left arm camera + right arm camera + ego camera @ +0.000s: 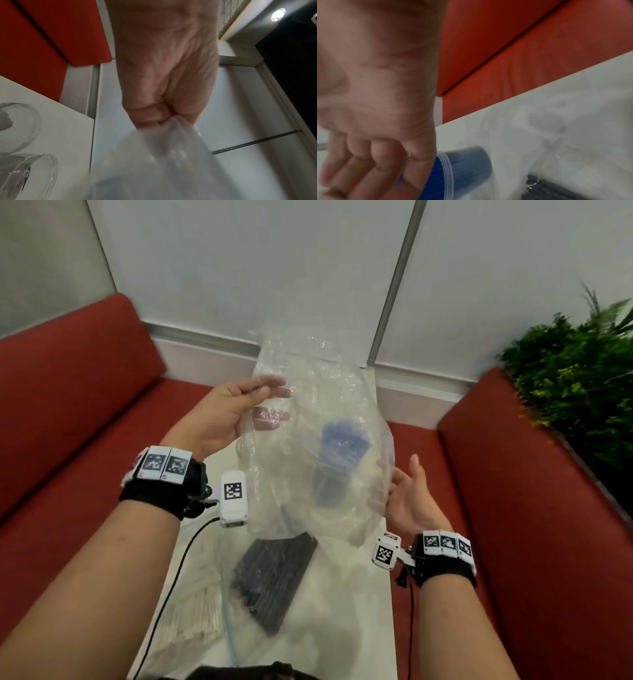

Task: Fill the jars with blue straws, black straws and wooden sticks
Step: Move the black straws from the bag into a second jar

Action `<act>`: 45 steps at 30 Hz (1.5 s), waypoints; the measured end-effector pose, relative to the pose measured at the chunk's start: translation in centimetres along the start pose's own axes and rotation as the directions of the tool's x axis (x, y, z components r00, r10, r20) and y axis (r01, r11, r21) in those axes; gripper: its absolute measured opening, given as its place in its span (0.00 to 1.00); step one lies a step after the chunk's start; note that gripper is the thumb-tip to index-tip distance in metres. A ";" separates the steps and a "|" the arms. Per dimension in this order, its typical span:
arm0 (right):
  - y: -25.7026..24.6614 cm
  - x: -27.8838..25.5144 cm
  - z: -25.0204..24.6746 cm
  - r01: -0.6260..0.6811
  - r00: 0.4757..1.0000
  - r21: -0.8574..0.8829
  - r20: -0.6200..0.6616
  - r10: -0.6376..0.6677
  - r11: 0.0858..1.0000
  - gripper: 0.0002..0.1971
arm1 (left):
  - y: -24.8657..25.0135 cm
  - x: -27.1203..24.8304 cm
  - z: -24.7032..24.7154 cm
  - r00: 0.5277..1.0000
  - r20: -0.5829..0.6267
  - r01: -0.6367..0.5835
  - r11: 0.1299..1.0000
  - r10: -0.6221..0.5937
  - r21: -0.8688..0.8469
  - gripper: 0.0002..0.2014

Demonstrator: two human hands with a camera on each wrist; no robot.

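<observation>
While the left hand [224,414] pinches the empty clear bag [308,440] aloft in the head view, the right hand [409,501] sits beside it with fingers relaxed, holding nothing. Through the film the blue straws [346,446] already stand in a jar; black straws [274,580] and wooden sticks [191,611] lie bagged on the table [359,628]. From the left wrist, two empty jars [18,125] sit just below — a swinging bag could topple them. From the right wrist, the blue-filled jar [465,166] stands close to the fingers [385,152] — a careless brush might tip it.
</observation>
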State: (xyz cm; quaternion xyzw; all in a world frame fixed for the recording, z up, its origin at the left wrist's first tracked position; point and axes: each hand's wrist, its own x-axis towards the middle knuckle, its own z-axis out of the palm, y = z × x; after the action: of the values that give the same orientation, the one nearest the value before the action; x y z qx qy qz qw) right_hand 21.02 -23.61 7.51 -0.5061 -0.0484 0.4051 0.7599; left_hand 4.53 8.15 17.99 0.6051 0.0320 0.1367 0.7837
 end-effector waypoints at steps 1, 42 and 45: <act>-0.1 -0.2 -0.2 -0.011 0.999 0.028 0.047 0.010 1.000 0.47 | 0.1 0.0 0.1 0.997 0.076 0.010 1.000 -0.010 0.001 0.15; -2.4 1.6 3.1 0.027 0.977 0.050 0.211 -0.038 0.998 0.23 | -3.3 0.6 -2.5 0.970 0.023 0.237 0.965 -0.241 0.117 0.26; -3.1 1.1 3.6 0.009 0.941 0.057 0.337 -0.028 0.998 0.25 | -2.8 0.2 -2.7 0.965 0.098 0.231 0.964 -0.244 0.132 0.25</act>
State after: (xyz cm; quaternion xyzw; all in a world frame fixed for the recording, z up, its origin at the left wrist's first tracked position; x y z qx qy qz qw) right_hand 21.80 -20.78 11.38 -0.4077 -0.1715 0.4799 0.7577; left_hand 4.57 10.12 14.64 0.6494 0.0681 0.0049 0.7574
